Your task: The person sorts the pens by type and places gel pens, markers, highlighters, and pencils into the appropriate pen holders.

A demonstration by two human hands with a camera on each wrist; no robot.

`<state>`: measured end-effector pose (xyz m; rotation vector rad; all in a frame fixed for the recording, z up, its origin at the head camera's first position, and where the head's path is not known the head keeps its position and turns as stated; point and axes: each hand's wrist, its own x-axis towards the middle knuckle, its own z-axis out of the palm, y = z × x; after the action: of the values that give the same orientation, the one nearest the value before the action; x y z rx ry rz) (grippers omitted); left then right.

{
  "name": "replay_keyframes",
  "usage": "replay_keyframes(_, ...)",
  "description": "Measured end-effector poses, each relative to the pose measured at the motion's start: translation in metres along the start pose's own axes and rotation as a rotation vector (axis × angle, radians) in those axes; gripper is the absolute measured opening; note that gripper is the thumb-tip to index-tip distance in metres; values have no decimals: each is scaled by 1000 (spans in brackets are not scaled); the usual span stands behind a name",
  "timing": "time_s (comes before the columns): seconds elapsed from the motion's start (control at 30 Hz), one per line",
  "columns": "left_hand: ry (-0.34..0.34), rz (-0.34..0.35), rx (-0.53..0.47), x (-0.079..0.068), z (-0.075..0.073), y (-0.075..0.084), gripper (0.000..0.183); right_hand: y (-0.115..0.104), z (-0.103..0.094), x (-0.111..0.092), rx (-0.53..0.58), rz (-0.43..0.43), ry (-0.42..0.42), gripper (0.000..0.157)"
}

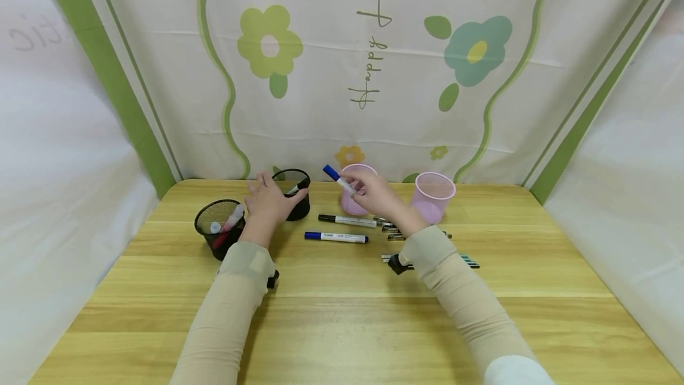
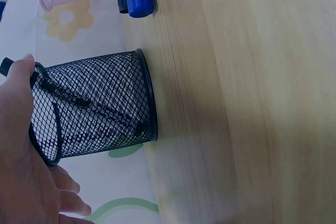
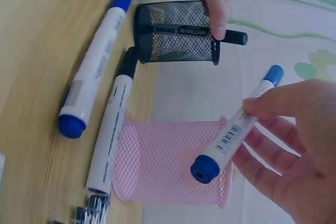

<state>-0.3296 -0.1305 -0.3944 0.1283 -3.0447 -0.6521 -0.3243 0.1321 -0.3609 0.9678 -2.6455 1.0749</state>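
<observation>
Your right hand point(image 1: 370, 191) pinches a smooth, white, cylindrical marker point(image 1: 339, 179) between thumb and fingers, tilted above the table point(image 1: 331, 325) near a pink wire-mesh cup point(image 1: 352, 204). Your left hand point(image 1: 267, 202) has its fingers spread apart, thumb touching the round rim of a black mesh cup point(image 1: 299, 210) holding a slanted, black-capped pen point(image 3: 235, 37). Two straight-barrelled markers point(image 1: 336, 237) lie on the wood grain.

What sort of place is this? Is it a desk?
Probably a desk or craft table, though I can't tell what building it's in. There's a wooden tabletop, markers lying on it, and mesh cups for pens.
</observation>
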Motion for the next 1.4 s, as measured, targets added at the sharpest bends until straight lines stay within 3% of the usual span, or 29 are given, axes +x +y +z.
replay_keyframes(0.2,13,-3,-2,0,0,0,125,-1,3,6,109,68,113,59)
replay_keyframes(0.5,14,-6,-4,2,1,0,126,-2,13,19,329,112,290,60)
replay_keyframes(0.83,6,-1,-4,0,-1,1,125,-1,17,28,482,194,366,65)
replay_keyframes(1.4,11,-6,0,2,1,0,123,-16,24,49,746,238,508,50)
